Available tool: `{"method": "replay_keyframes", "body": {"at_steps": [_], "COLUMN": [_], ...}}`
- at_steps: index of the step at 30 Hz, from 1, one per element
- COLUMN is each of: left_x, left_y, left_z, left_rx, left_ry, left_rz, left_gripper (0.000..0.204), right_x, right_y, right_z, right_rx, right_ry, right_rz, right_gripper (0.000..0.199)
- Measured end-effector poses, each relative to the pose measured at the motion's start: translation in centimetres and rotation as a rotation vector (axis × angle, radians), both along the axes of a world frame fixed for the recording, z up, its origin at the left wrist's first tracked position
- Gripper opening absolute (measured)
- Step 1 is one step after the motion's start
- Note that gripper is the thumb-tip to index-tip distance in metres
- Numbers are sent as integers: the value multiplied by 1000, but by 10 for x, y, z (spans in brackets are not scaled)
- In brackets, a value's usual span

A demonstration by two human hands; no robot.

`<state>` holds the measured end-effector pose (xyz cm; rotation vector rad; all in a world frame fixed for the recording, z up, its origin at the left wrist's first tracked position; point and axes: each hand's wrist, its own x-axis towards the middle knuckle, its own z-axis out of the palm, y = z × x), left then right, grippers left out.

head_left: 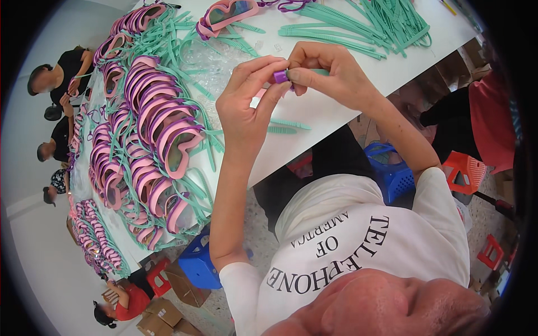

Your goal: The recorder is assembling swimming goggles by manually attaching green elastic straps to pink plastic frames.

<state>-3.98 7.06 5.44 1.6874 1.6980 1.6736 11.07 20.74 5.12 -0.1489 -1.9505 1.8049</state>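
Over the white table (336, 109), my left hand (246, 106) and my right hand (330, 70) meet fingertip to fingertip. My left thumb and fingers pinch a small purple buckle piece (279, 77). My right hand grips the end of a teal rubber strap (318, 71) that pokes out right beside the buckle, touching it. Most of the strap is hidden inside my right hand. A couple of loose teal straps (287, 126) lie on the table just below my hands.
A long heap of pink-and-purple swim goggles (154, 129) with teal straps fills the table's left side. More teal straps (370, 25), one pair of goggles (227, 14) and clear plastic bags (216, 61) lie ahead. Blue stools (392, 173), red stools (465, 171), cardboard boxes (162, 316) and seated people (56, 81) surround it.
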Motion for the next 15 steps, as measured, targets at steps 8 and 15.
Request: {"method": "replay_keyframes", "body": {"at_steps": [8,15], "left_x": [7,-7], "left_y": [-2,-7], "left_z": [3,-2], "left_rx": [106,78], "left_ry": [238,275], "left_rz": [94,119], "left_gripper": [30,28], "right_x": [4,-7], "right_y": [-14,-15], "right_z": [-2,-10], "right_rx": [-220,-170], "right_ry": [50,-8], "right_rz": [-5,-52], "right_gripper": [16,17]}}
